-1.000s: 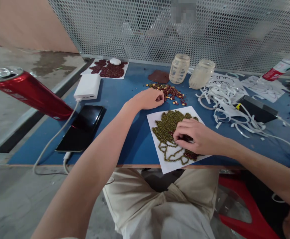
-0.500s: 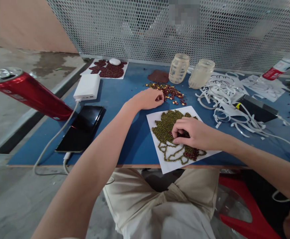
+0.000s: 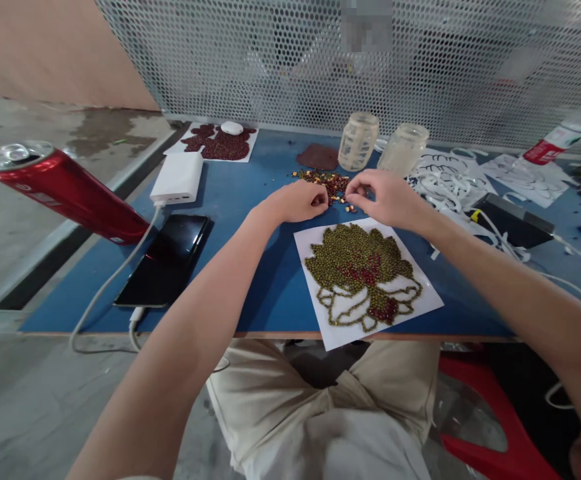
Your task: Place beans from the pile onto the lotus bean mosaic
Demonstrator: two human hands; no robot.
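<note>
My left hand (image 3: 303, 201) rests at the near left edge of a loose pile of mixed beans and corn kernels (image 3: 338, 189), its fingers curled. At the pile's right side is my right hand (image 3: 388, 199), thumb and fingertips bent together in a pinch. Whatever either hand holds is too small or hidden to make out. Below them lies a white sheet (image 3: 428, 300) bearing a bean picture of a flower (image 3: 353, 257). Green beans fill its upper petals and outline the lower ones; dark red beans sit in the middle and near the bottom.
Behind the pile are a brown patch (image 3: 318, 157) and two cloudy jars (image 3: 359, 143). Paper strips (image 3: 443, 187) and a black box (image 3: 513, 219) lie right. At left are a red can (image 3: 70, 193), power bank (image 3: 177, 177), phone (image 3: 165, 260) and another bean-covered sheet (image 3: 220, 143).
My right hand has moved up and away from the bean picture to the right side of the pile, uncovering red beans in the picture's middle. My left hand stays at the pile.
</note>
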